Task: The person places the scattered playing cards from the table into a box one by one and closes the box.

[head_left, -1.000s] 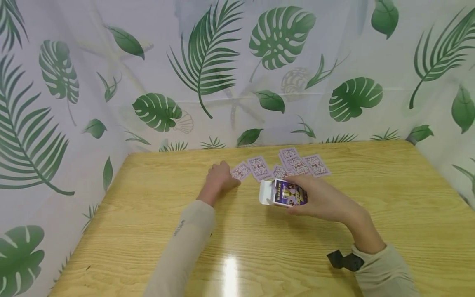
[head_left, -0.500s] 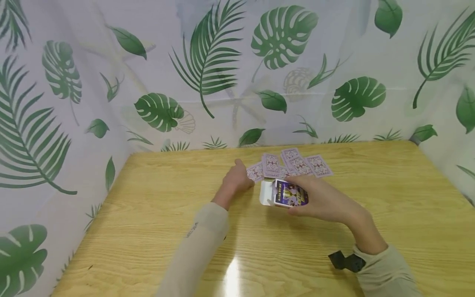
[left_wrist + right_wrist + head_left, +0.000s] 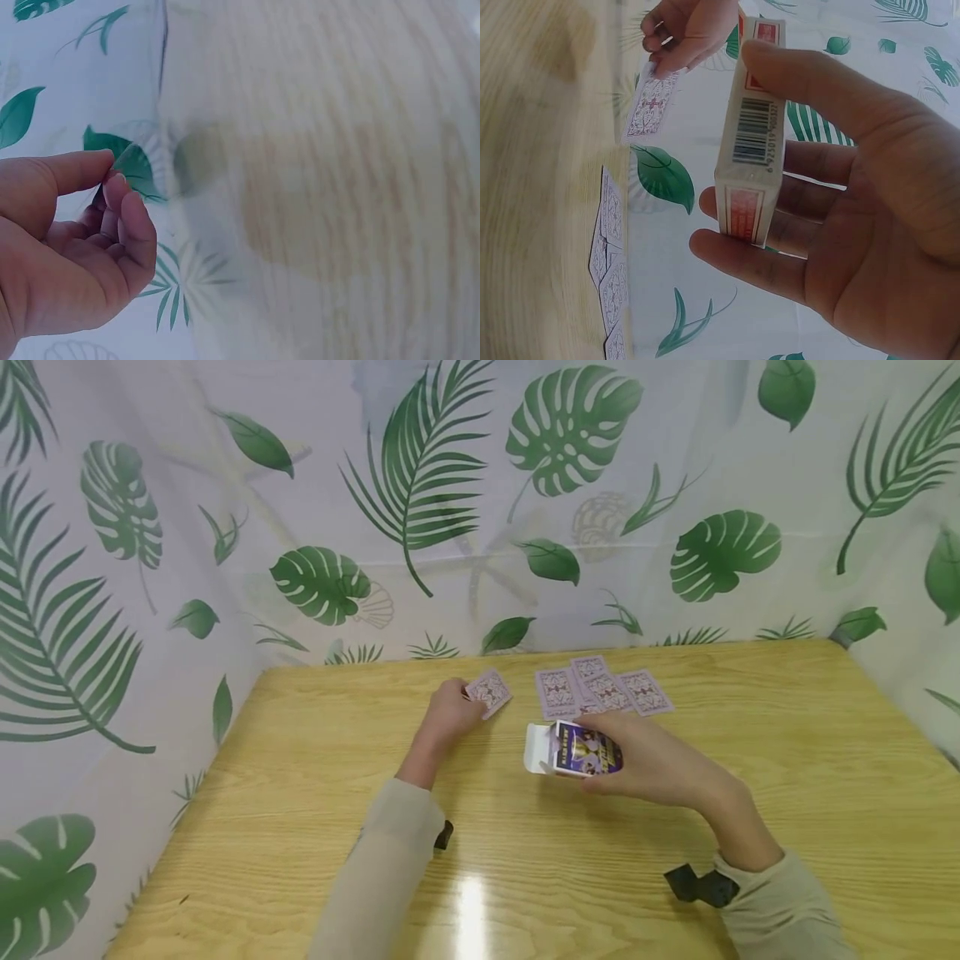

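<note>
Between thumb and fingers, my left hand (image 3: 452, 710) pinches a playing card (image 3: 491, 692) with its patterned back showing, lifted off the table. In the left wrist view the left hand (image 3: 82, 240) holds the card nearly edge-on. My right hand (image 3: 660, 762) grips a purple card box (image 3: 591, 752), whose white flap hangs open toward the left. A barcode side of the card box (image 3: 751, 135) shows in the right wrist view; what is inside is hidden. Several face-down playing cards (image 3: 604, 692) overlap on the table just beyond the box.
The wooden table (image 3: 300, 760) runs back to a white leaf-print cloth (image 3: 435, 510) that hangs behind it and along the left side. A dark strap piece (image 3: 701, 887) sits at the right wrist.
My left hand first slid right with a card toward the others, then moved back left holding a card raised off the table. The right hand and box have stayed in place.
</note>
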Demonstrator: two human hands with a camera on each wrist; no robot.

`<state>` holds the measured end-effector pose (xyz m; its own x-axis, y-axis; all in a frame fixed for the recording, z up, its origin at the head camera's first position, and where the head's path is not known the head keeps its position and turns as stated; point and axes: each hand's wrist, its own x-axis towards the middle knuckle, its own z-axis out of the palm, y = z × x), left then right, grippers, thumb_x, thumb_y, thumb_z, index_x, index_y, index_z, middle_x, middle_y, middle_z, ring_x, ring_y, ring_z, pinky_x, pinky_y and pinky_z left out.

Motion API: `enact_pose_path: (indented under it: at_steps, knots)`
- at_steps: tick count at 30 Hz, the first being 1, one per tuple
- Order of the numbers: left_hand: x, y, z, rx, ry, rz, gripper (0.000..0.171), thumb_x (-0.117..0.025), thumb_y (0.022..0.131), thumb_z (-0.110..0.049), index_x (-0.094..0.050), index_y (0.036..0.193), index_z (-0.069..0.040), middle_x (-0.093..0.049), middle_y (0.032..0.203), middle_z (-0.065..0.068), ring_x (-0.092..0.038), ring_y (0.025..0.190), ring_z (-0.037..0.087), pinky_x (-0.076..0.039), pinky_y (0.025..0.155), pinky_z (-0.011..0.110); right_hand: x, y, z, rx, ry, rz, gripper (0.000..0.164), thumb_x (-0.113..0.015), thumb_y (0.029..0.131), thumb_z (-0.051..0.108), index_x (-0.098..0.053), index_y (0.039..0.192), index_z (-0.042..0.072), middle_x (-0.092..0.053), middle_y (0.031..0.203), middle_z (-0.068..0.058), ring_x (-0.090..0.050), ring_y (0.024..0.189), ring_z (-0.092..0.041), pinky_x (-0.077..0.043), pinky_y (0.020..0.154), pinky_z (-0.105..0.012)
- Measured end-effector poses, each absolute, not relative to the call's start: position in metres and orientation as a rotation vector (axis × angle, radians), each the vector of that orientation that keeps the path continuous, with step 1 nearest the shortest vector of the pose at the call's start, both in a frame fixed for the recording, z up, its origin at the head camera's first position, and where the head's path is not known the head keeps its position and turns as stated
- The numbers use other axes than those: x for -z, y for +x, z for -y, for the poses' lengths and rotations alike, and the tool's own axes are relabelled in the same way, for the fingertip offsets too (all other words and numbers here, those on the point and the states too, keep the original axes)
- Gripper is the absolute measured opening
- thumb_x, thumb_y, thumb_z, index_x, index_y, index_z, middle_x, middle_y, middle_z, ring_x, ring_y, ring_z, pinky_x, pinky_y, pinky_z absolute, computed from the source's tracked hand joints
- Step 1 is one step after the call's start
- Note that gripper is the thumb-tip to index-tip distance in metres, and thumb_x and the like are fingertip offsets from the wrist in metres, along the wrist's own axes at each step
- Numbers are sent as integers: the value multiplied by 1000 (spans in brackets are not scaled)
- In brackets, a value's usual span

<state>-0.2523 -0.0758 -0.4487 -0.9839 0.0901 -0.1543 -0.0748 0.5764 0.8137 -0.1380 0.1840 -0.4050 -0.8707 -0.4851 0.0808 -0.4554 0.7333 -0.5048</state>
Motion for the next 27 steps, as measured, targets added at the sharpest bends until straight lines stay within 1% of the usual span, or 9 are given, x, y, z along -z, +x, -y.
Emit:
enact_pose_path:
  at_steps: [2, 3, 5, 8, 11, 15, 18, 22, 27]
  knots:
    - [446, -251, 80, -1394, 16, -2618, 7, -60, 90, -5, -58, 92, 1, -59, 91, 10, -49, 75, 17, -39, 59, 24, 405, -138, -184, 808, -777, -2873, 71, -84, 80, 24, -53, 139, -1, -60, 132, -15, -57, 115, -29, -45, 96, -49]
    - [444, -250, 82, -1410, 22, -2609, 7, -61, 90, -6, -57, 88, -1, -59, 90, 10, -48, 73, 16, -38, 57, 24, 406, -138, -184, 806, -776, -2875, 70, -84, 80, 24, -53, 138, -1, -60, 132, -15, -57, 115, -28, -45, 96, -48]
    - [443, -248, 86, -1454, 44, -2593, 13, -62, 91, -6, -56, 81, -2, -61, 89, 10, -48, 68, 14, -37, 55, 23, 406, -139, -183, 804, -775, -2877, 70, -84, 80, 24, -53, 138, -1, -60, 131, -14, -57, 113, -28, -46, 94, -48]
    - [441, -242, 92, -1499, 95, -2592, 18, -63, 92, -9, -57, 77, -1, -66, 90, 12, -50, 64, 14, -37, 53, 23, 406, -139, -183, 804, -779, -2878, 70, -84, 80, 24, -53, 138, -1, -60, 131, -14, -57, 112, -27, -46, 93, -47]
    - [439, -237, 97, -1545, 149, -2583, 22, -63, 95, -12, -61, 77, 1, -70, 88, 14, -52, 61, 14, -40, 54, 23, 407, -139, -182, 805, -787, -2883, 70, -84, 80, 24, -53, 138, 0, -60, 132, -15, -56, 113, -28, -46, 94, -48]
    - [435, -229, 100, -1643, 225, -2506, 25, -61, 99, -18, -65, 83, 1, -70, 79, 10, -51, 59, 14, -37, 53, 24, 405, -140, -183, 809, -795, -2893, 70, -84, 80, 23, -54, 138, 1, -60, 132, -15, -56, 114, -28, -46, 95, -48]
    - [429, -219, 102, -1725, 280, -2418, 23, -60, 100, -19, -64, 87, 0, -67, 75, 6, -49, 58, 13, -35, 51, 24, 404, -139, -184, 816, -809, -2891, 70, -84, 80, 25, -54, 138, 0, -60, 131, -14, -57, 112, -26, -46, 94, -47]
    - [422, -206, 108, -1790, 358, -2323, 20, -59, 100, -18, -63, 90, -1, -64, 73, 5, -45, 57, 13, -36, 52, 24, 401, -137, -186, 825, -816, -2879, 72, -83, 81, 28, -53, 139, -1, -60, 133, -14, -57, 112, -24, -46, 94, -46]
    - [414, -193, 119, -1780, 477, -2258, 19, -58, 101, -16, -61, 91, 0, -63, 72, 4, -43, 56, 13, -36, 54, 23, 398, -137, -188, 818, -807, -2890, 74, -83, 81, 30, -51, 141, 0, -58, 136, -15, -57, 115, -27, -46, 95, -47]
